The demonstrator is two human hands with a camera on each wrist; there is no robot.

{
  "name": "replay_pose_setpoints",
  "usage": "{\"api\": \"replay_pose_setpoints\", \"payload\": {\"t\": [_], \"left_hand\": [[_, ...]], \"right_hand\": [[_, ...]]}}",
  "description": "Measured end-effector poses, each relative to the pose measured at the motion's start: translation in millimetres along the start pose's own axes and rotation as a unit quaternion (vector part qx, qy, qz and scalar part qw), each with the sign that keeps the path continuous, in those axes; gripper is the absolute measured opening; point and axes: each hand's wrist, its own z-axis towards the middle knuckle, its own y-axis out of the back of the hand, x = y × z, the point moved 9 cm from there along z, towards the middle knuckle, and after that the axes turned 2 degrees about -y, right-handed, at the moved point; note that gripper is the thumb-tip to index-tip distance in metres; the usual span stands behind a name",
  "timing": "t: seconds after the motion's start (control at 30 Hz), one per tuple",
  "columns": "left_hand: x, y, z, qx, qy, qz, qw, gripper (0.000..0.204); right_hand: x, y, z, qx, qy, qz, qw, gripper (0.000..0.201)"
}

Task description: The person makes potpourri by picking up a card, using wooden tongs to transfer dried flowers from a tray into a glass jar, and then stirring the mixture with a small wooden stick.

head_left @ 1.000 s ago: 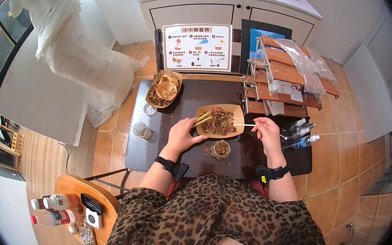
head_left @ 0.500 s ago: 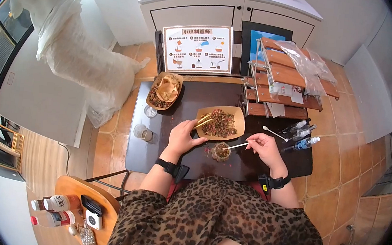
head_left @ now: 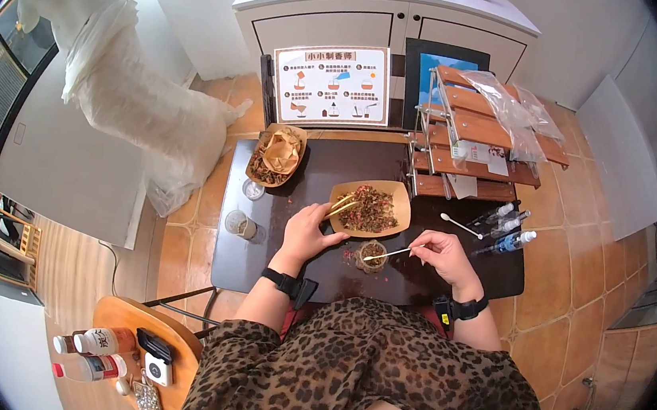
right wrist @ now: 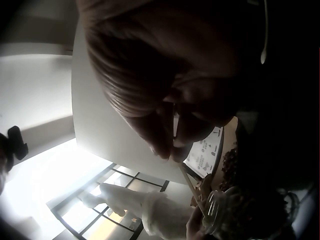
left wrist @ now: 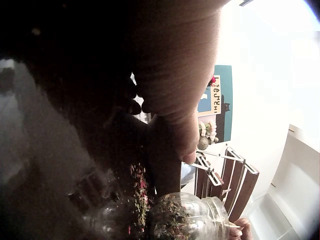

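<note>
In the head view my right hand point(head_left: 442, 255) pinches the thin handle of a small white spoon point(head_left: 394, 253). Its far end is at the mouth of a small glass jar point(head_left: 371, 257), which holds a dried herb mix and stands near the table's front edge. The left hand point(head_left: 308, 235) holds the near left corner of a brown paper tray point(head_left: 400, 221), thumb stretched along the near side. More of the mix point(head_left: 366, 209) lies in that tray, with gold tweezers point(head_left: 342, 205) by the left fingertips. The left wrist view shows the jar point(left wrist: 185, 217) close to the tray.
A second paper tray point(head_left: 301, 140) stands at the back left, above a small clear cup point(head_left: 252, 190) and a glass point(head_left: 240, 224). Another white spoon point(head_left: 461, 224) and several small bottles point(head_left: 513, 242) lie at right. A folding wooden rack point(head_left: 480, 133) and a picture card point(head_left: 331, 85) stand behind.
My right hand has brought the spoon from the tray down to the jar, and its tip now lies a little further left over it. The left hand stays at the tray.
</note>
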Motion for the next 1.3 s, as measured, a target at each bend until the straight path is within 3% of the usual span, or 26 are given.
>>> {"api": "replay_pose_setpoints", "payload": {"t": [0.33, 0.53, 0.77, 1.0, 1.13, 1.3], "left_hand": [[-1.4, 0.7, 0.9, 0.000, 0.000, -0.012, 1.000, 0.064], [0.4, -0.2, -0.2, 0.003, 0.006, -0.010, 1.000, 0.063], [-0.8, 0.8, 0.2, 0.001, 0.001, -0.007, 1.000, 0.063], [0.1, 0.2, 0.0, 0.005, 0.005, -0.006, 1.000, 0.064], [-0.4, 0.9, -0.2, 0.004, 0.005, -0.007, 1.000, 0.064], [-0.2, 0.0, 0.4, 0.011, 0.011, -0.010, 1.000, 0.063]], "right_hand": [[-4.0, 7.1, 1.9, -0.025, -0.020, -0.030, 0.999, 0.008], [0.7, 12.8, 3.4, -0.038, 0.021, 0.018, 0.999, 0.010], [-4.2, 44.8, 6.4, -0.172, 0.029, 0.090, 0.981, 0.017], [-17.6, 74.8, 18.5, -0.283, 0.038, 0.023, 0.958, 0.019], [-25.2, 77.9, 27.5, -0.292, 0.040, -0.071, 0.953, 0.018], [-32.2, 69.6, 42.8, -0.271, 0.049, -0.077, 0.958, 0.016]]}}
